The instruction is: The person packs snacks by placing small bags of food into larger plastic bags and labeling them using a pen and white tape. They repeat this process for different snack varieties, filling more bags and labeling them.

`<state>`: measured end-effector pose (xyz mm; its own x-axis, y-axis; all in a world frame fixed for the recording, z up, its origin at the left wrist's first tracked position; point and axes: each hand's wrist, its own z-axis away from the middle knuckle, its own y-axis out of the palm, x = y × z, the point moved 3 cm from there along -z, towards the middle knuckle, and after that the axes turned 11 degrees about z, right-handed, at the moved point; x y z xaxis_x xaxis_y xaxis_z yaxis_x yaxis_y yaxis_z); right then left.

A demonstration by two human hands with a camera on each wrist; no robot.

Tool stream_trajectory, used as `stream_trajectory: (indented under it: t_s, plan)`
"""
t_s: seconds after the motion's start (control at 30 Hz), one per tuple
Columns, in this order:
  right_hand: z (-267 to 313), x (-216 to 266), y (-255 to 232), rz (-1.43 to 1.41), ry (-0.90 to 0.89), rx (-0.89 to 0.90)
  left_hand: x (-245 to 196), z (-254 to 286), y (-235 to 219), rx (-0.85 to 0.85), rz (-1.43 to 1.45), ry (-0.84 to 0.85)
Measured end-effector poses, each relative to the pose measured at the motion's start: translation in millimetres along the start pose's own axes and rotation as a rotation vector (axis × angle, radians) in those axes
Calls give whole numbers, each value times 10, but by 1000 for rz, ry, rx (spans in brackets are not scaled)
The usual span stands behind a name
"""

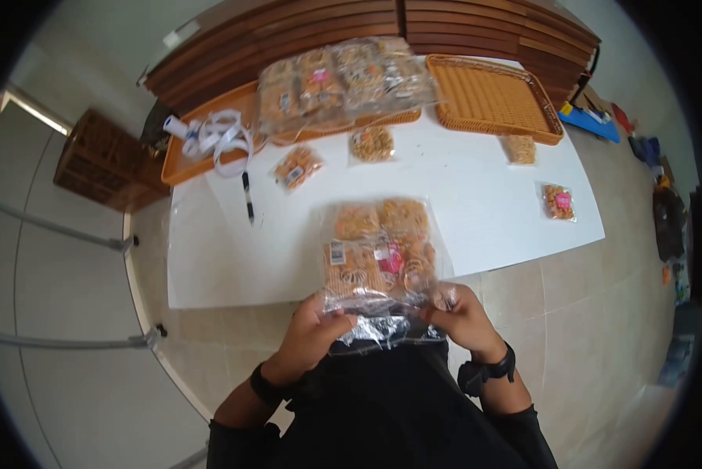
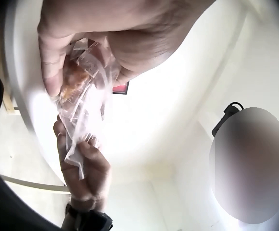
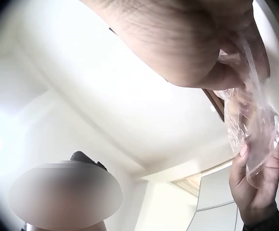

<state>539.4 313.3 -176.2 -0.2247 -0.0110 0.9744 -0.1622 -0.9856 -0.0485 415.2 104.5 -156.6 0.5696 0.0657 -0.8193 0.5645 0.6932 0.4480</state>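
A large clear plastic bag (image 1: 382, 313) holding several small packets of orange-brown snacks (image 1: 355, 266) is held at the table's front edge, in front of the body. My left hand (image 1: 313, 332) grips the near left corner of its open-looking end, thumb on top. On the other side, my right hand (image 1: 462, 316) pinches the near right corner, where the film is bunched. Crinkled loose plastic spans the gap between both hands. From the left wrist, the bag's film (image 2: 84, 115) appears edge-on; the right wrist view shows the same film (image 3: 255, 125) stretched between the hands.
Beyond the bag, snack packets (image 1: 298, 166) and a round-noodle packet (image 1: 372, 144) lie on the white table (image 1: 226, 266) near a black pen (image 1: 248, 199). Behind stand a wicker tray (image 1: 495, 94), a big filled bag (image 1: 347, 82) and a tray with white tape rolls (image 1: 222, 141).
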Motion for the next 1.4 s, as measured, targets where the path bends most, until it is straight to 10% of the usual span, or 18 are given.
stream_trajectory:
  t_s: [0.43,0.57,0.77,0.93,1.13,1.4]
  plan:
    - [-228,800,-1711,221,-170,-512,-673,-1678,1305,411,-146,367]
    - [-1019,1026,-2590,346,-209,-510,-766,-2923,1665,368,-375,686]
    - [-2091,363,-3733,545,-104,-517,-432,-4223,1869,120,-452,683]
    - [-2346,136,-3655,695,69,-325,-120,-4438,1738,41,-409,525]
    - [-2395,-4,-3693,729,-85,-341,-144,-3854,1936,184,230,-47]
    - [-2379,121,-3525,1050,70,-397,-99,-3430,1632,274,-31,-263]
